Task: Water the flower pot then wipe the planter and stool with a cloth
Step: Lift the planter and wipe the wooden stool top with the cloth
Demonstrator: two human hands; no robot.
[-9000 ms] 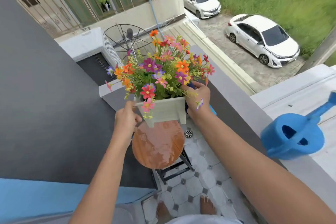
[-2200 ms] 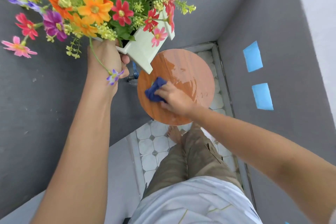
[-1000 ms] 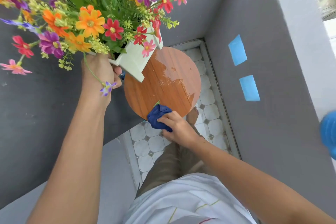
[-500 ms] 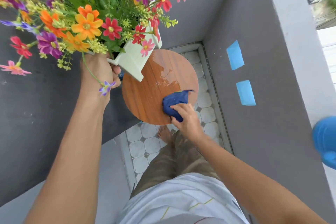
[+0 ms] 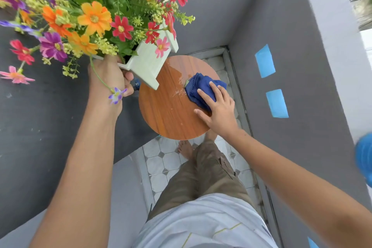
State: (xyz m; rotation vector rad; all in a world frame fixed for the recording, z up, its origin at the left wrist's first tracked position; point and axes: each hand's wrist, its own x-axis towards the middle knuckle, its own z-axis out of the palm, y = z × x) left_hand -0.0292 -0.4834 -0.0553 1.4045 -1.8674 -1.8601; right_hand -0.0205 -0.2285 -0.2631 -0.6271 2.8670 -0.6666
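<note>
Blue tape patches [image 5: 265, 61], probably, on grey wall [image 5: 298, 26]

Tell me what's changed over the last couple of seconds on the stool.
The right hand has swept the blue cloth from the stool's near edge toward its far right side, and the wet patch has shrunk. The left hand still holds the planter lifted.

Planter [image 5: 150, 62] held above the stool's [image 5: 169, 115] left edge by left hand [image 5: 109, 78]; cloth [image 5: 201, 89] pressed on the stool's right side under right hand [image 5: 219, 109].
</note>
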